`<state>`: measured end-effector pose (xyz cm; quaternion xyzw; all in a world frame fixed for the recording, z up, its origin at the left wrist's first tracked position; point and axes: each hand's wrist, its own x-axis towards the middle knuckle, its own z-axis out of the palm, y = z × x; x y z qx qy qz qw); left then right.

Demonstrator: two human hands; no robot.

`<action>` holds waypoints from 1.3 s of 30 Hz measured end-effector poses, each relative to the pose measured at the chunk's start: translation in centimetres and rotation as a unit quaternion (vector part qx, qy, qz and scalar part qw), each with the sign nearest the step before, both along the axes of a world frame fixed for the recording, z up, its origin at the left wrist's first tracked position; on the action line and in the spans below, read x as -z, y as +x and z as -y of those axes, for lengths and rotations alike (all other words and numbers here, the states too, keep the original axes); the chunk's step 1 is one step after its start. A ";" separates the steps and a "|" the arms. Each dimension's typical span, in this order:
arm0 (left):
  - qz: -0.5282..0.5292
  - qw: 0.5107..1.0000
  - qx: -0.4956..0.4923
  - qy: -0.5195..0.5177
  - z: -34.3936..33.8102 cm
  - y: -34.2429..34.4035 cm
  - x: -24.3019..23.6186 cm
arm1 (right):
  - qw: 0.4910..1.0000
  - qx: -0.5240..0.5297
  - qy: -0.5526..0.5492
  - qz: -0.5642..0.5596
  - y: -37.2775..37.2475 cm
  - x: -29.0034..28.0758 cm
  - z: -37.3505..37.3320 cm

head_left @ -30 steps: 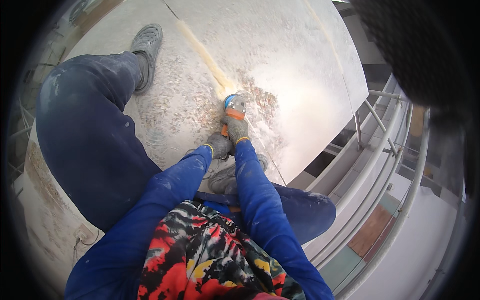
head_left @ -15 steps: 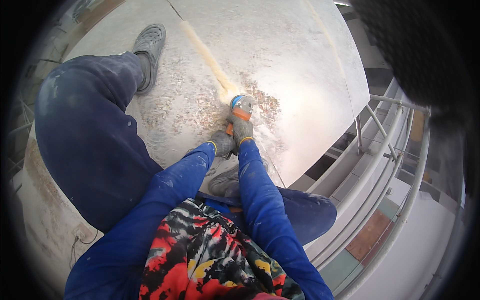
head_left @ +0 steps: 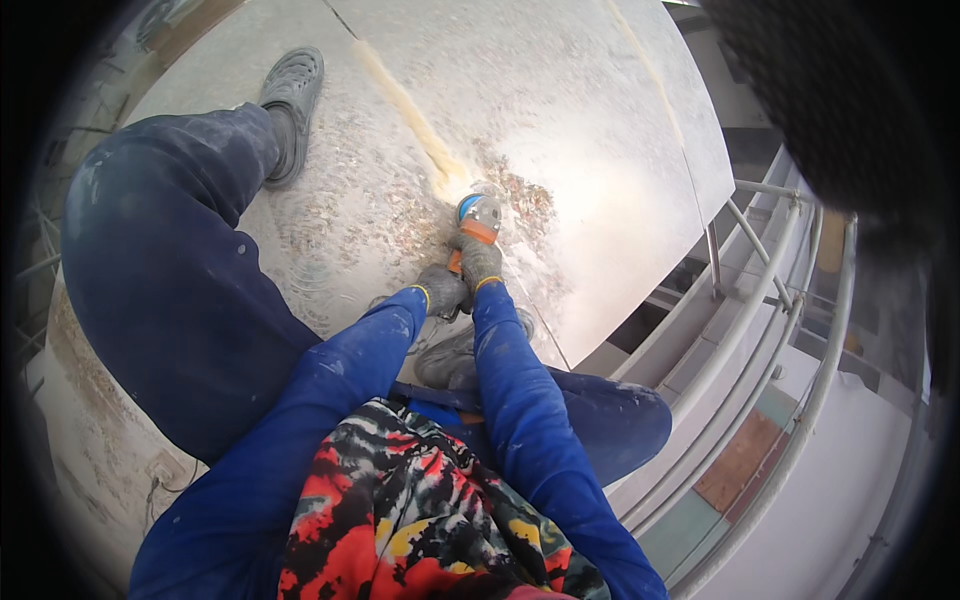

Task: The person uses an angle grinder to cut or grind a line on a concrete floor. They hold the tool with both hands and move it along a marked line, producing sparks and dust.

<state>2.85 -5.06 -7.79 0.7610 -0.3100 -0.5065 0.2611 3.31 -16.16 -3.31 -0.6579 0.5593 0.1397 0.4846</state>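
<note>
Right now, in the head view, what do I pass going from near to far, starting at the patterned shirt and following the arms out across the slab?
Patterned shirt → blue sleeves → gloved left hand → gloved right hand → orange and blue grinder → yellowish groove in the slab.

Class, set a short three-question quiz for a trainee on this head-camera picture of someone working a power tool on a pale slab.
1. True or false: both gloved hands grip the angle grinder.
2. Which lies closest to the grinder's head? A) the grey shoe B) the end of the yellowish groove C) the metal railing
3. Fill in: the left hand and right hand both wear ____ work gloves.

Key: 1. True: the right hand is nearer the head and the left is at the rear. 2. B. 3. Grey.
</note>
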 end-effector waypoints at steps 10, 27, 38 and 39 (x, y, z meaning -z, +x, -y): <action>-0.027 0.997 -0.069 0.004 -3.0 1.1 -2.9 | 0.996 -0.083 -0.019 -0.017 1.8 -0.3 -2.5; -0.008 0.996 -0.081 0.032 -2.6 1.9 -2.4 | 0.998 -0.051 -0.006 -0.023 3.1 0.9 -2.5; 0.043 0.999 0.002 -0.007 0.2 1.2 1.0 | 0.999 -0.030 -0.030 -0.011 2.2 -0.8 -0.3; 0.051 0.998 0.027 -0.029 0.0 1.4 0.7 | 1.000 -0.017 -0.022 -0.001 2.2 -0.8 -0.2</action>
